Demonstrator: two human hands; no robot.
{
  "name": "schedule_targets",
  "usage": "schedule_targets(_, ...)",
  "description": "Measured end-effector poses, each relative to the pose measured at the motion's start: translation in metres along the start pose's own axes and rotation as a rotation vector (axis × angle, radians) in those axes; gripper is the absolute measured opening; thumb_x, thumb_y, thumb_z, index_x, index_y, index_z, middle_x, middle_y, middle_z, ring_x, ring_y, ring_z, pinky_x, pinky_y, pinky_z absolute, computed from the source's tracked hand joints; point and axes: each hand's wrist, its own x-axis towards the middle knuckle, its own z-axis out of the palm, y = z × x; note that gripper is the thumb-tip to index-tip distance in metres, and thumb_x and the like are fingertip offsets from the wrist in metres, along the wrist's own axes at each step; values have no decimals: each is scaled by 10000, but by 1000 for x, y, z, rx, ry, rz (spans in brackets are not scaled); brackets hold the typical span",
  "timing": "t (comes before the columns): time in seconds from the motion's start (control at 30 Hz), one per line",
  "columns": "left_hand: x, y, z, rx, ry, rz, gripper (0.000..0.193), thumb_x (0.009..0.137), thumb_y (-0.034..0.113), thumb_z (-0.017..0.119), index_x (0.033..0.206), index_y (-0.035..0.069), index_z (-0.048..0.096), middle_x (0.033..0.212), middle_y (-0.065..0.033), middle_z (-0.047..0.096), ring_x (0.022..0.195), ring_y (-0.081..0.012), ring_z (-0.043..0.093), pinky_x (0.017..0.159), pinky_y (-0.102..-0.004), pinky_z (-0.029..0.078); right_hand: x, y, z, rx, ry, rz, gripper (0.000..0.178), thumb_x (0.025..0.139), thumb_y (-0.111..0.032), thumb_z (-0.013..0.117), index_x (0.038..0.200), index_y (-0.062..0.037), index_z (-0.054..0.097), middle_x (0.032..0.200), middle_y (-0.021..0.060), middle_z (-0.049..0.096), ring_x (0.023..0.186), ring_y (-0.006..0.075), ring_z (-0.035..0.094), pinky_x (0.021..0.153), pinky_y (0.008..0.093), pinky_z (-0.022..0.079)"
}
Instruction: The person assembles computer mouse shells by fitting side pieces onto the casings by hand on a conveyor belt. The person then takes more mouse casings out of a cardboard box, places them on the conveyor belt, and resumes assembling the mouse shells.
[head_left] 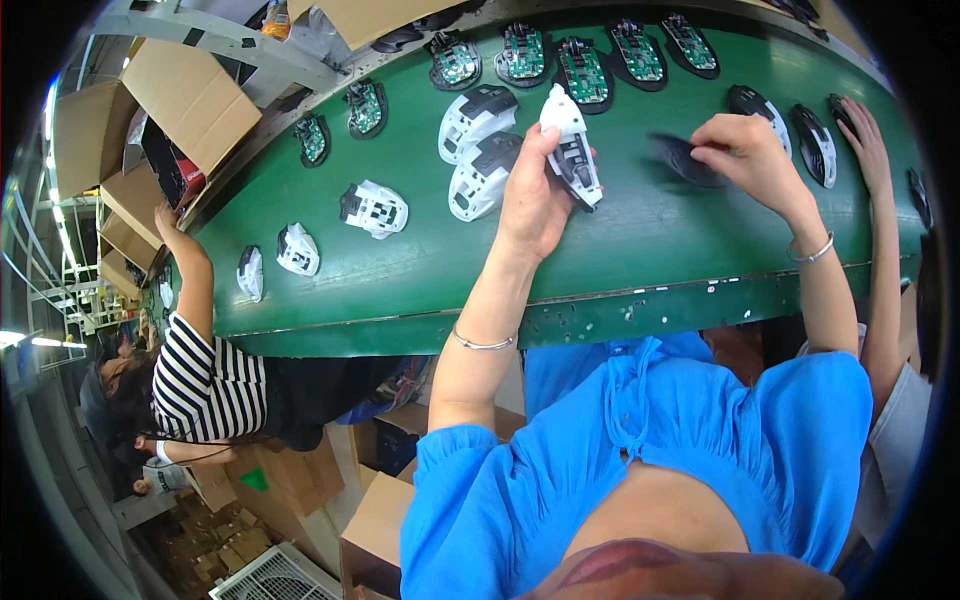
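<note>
My left hand (532, 200) is closed around a white and black computer mouse shell (570, 140), holding it tilted above the green work surface (640, 240). Between the thumb and fingers of my right hand (752, 158) is a thin, dark oval piece (684, 160), smeared by motion and apart from the shell. Two more white and black mouse shells (478, 120) lie just left of my left hand. Beyond my hands, several mouse bases with green circuit boards (583, 72) line the far side.
White shells (374, 208) are spaced out to the left. At the right, another person's hand (864, 135) touches a dark mouse part, near more mouse shells (815, 145). A person in a striped shirt (190, 380) works at the left, beside cardboard boxes (190, 95).
</note>
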Motion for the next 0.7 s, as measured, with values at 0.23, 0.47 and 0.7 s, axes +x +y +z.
schedule_targets(0.23, 1, -10, 15, 30, 216, 160, 455, 956, 477, 419, 1103, 66, 547, 938, -53, 622, 864, -162, 612, 747, -375, 528, 33, -78, 19, 1307, 366, 367, 83, 812, -23, 690, 856, 10, 628, 770, 25, 635, 647, 84, 625, 590, 202, 514)
schedule_targets(0.47, 1, -14, 17, 127, 162, 171, 567, 966, 578, 268, 1072, 90, 537, 955, -51, 600, 884, -149, 599, 800, -336, 504, 44, -86, 47, 1197, 408, 407, 108, 820, -75, 698, 830, 2, 623, 732, 22, 631, 623, 62, 607, 556, 188, 497)
schedule_targets(0.7, 1, -25, 5, 287, 148, 225, 556, 967, 578, 272, 1097, 94, 513, 969, -48, 586, 922, -145, 587, 823, -336, 493, 44, -90, 53, 1108, 483, 433, 127, 812, -108, 706, 805, -9, 626, 676, 18, 638, 589, 52, 597, 510, 182, 467)
